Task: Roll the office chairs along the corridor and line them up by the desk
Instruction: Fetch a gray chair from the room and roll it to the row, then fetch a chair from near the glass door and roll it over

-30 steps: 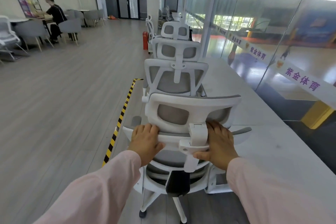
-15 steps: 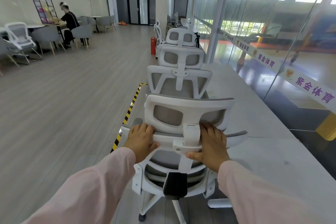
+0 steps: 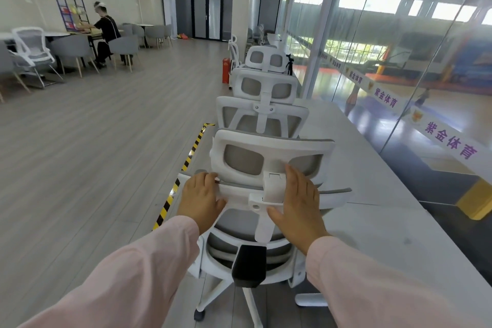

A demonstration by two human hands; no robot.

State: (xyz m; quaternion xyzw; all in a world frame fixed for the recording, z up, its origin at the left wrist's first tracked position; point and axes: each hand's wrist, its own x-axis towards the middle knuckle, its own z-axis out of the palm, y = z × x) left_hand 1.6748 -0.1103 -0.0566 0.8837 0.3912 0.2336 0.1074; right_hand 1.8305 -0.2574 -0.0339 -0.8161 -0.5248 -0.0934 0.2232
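Squarely, chair (image 3: pixel 271 141) faces away along desk (image 3: pixel 372 184), left hand (image 3: pixel 201 196) gripping, right hand (image 3: pixel 299 205) flat

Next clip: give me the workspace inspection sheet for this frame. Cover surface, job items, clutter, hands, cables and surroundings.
Surface: grey plank floor; a black-and-yellow tape strip runs alongside the chair row.
Job's things: nearest chair sits behind a row of more chairs, all beside the long white desk.
Clutter: red extinguisher and small tripod near the far end of the row.
Hands: left hand grips the nearest chair's back; right hand lies flat by the headrest bracket, fingers straight.
Cables: nothing seen.
Surroundings: glass wall on the right; seated person at tables far left.
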